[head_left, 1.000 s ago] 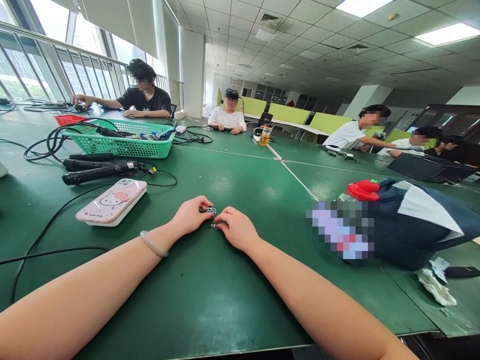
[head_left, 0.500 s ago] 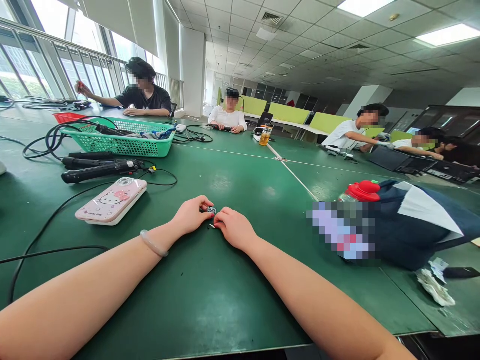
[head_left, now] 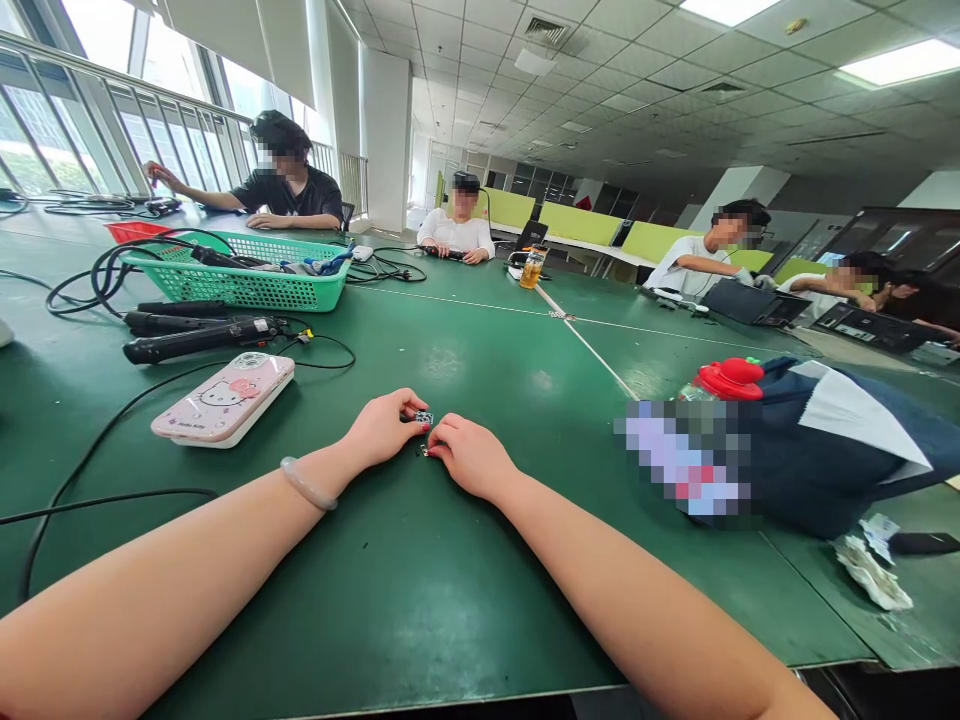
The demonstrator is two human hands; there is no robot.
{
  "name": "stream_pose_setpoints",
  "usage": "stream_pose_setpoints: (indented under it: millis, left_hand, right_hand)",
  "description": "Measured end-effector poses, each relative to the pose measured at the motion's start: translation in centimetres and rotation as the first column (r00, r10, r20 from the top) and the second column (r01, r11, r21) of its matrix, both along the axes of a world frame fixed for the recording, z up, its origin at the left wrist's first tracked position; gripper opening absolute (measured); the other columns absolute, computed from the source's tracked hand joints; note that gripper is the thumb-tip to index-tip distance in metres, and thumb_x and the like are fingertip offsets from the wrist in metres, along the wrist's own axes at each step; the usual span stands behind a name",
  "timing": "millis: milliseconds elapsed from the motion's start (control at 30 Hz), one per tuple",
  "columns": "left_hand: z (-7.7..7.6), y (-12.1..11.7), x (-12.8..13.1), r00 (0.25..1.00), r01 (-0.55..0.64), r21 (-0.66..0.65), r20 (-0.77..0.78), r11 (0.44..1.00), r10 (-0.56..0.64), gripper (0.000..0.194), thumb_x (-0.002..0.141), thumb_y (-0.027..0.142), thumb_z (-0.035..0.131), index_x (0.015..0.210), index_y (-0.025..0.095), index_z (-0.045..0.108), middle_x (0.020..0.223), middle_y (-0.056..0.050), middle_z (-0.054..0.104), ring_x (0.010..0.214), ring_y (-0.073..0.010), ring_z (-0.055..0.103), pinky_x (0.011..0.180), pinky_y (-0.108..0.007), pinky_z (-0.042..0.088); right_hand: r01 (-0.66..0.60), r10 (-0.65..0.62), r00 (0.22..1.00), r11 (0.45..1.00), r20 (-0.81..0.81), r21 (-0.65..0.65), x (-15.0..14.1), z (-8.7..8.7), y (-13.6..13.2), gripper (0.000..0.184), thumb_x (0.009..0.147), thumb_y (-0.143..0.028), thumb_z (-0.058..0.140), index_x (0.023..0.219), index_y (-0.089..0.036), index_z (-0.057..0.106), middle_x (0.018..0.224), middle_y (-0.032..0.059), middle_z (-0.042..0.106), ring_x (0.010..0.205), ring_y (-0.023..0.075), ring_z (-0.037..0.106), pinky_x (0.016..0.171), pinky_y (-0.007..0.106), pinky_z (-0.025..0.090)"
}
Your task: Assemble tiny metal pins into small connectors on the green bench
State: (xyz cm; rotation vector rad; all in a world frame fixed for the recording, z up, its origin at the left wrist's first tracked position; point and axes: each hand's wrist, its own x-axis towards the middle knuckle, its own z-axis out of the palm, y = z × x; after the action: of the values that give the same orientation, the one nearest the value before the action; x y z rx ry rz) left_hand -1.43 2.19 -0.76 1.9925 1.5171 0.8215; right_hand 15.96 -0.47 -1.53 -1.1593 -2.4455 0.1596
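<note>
Above the green table [head_left: 420, 600], my left hand [head_left: 384, 428] pinches a small patterned piece [head_left: 424, 417], dark with pale markings, between thumb and fingers. Its exact kind is too small to make out. Close beside it, my right hand [head_left: 471, 452] is closed, thumb against fingers, at a tiny whitish piece [head_left: 424, 451] by the fingertips. What that tiny piece is does not show clearly. The two hands almost meet, with the patterned piece between them. A pale bangle [head_left: 307, 484] circles my left wrist.
Left lie a pink phone [head_left: 225, 398], black handles [head_left: 202, 338], cables and a green basket [head_left: 247, 285]. To the right are a dark blue bag [head_left: 817, 460], a red-lidded bottle [head_left: 727, 380] and crumpled tissue [head_left: 874, 572]. A drink bottle [head_left: 532, 268] stands farther back. Several people sit around.
The tiny whitish piece at my right fingertips has turned slightly. Both hands keep nearly the same place. At the far right, a co-worker's arms and the black equipment have shifted.
</note>
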Motion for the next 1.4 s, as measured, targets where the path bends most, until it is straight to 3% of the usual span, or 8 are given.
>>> stream_pose_setpoints:
  millis: [167,400,867,1167,1400]
  left_hand:
    - [0.2,-0.1,0.0,1.000,-0.002,-0.016,-0.003,1.000,0.002,0.025,0.066,0.034,0.061,0.089,0.022,0.059,0.082,-0.001,0.066,0.079,-0.0174,0.061,0.073,-0.029,0.045]
    - [0.8,-0.7,0.3,0.996,0.069,-0.040,0.052,0.997,-0.066,0.026,0.063,0.033,0.065,0.086,0.021,0.060,0.081,0.000,0.065,0.080,-0.0170,0.061,0.075,-0.029,0.046]
    - [1.1,-1.1,0.4,0.984,0.153,-0.037,0.093,0.988,-0.149,0.025,0.064,0.032,0.065,0.085,0.021,0.060,0.081,-0.001,0.067,0.081,-0.0176,0.062,0.076,-0.030,0.046]
    - [1.3,-1.2,0.5,0.975,0.201,-0.034,0.108,0.979,-0.196,0.024,0.063,0.033,0.066,0.082,0.020,0.059,0.080,-0.001,0.066,0.080,-0.0179,0.062,0.074,-0.030,0.046]
    - [1.4,-1.4,0.7,0.936,0.306,-0.059,0.201,0.950,-0.289,0.023,0.063,0.031,0.066,0.080,0.019,0.056,0.077,-0.001,0.066,0.077,-0.0169,0.062,0.073,-0.031,0.047]
  right_hand:
    - [0.008,-0.009,1.000,0.999,-0.026,-0.031,0.2,0.1,-0.2,0.011,0.084,-0.017,0.049,0.079,-0.018,0.060,0.086,0.0010,0.054,0.071,0.0104,0.051,0.066,0.023,0.039]
    - [0.142,-0.170,0.965,0.979,-0.198,-0.146,1.3,1.0,-0.2,0.012,0.078,-0.017,0.056,0.068,-0.019,0.062,0.081,-0.0002,0.055,0.068,0.0097,0.049,0.063,0.023,0.038]
    - [0.157,-0.242,0.920,0.948,-0.308,-0.277,1.2,0.8,0.1,0.012,0.074,-0.019,0.055,0.062,-0.018,0.058,0.069,-0.0012,0.053,0.061,0.0099,0.046,0.059,0.023,0.037]
    - [0.130,-0.158,0.883,0.987,-0.441,-0.095,0.7,1.3,-0.7,0.013,0.080,-0.026,0.052,0.074,-0.019,0.061,0.077,0.0005,0.054,0.057,0.0094,0.043,0.058,0.024,0.039]
    - [0.108,-0.138,0.895,0.990,-0.425,-0.093,0.6,1.3,-0.7,0.011,0.079,-0.025,0.053,0.075,-0.019,0.061,0.080,0.0011,0.055,0.058,0.0096,0.045,0.058,0.024,0.039]
